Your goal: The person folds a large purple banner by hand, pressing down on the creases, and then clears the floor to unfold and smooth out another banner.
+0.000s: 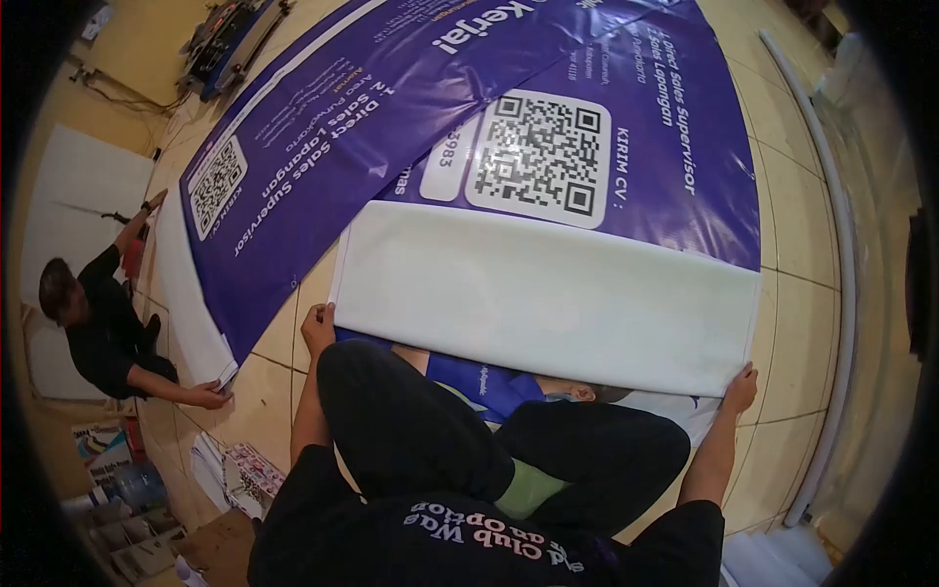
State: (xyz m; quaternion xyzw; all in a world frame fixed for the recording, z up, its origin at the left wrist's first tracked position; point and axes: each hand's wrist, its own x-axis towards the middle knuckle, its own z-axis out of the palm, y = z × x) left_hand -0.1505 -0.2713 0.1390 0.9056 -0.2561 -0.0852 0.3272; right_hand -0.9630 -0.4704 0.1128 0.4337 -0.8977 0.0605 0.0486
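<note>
A large purple vinyl banner (675,225) with a printed QR code lies spread on the tiled floor in front of my crossed legs. Its near end is folded over, so the white back side (548,293) shows as a wide strip. My left hand (320,330) is closed on the left end of the fold, thumb and fingers pinching the edge. At the right end of the same fold, my right hand (741,387) grips the corner. Below the strip, part of a printed picture on blue shows by my knees.
To the left, a co-worker (103,323) holds the folded end of a second purple banner (293,166), which overlaps mine. A long pale tube (831,196) lies along the right. Boxes (137,543) and papers (220,479) sit at lower left; a machine (230,39) stands at upper left.
</note>
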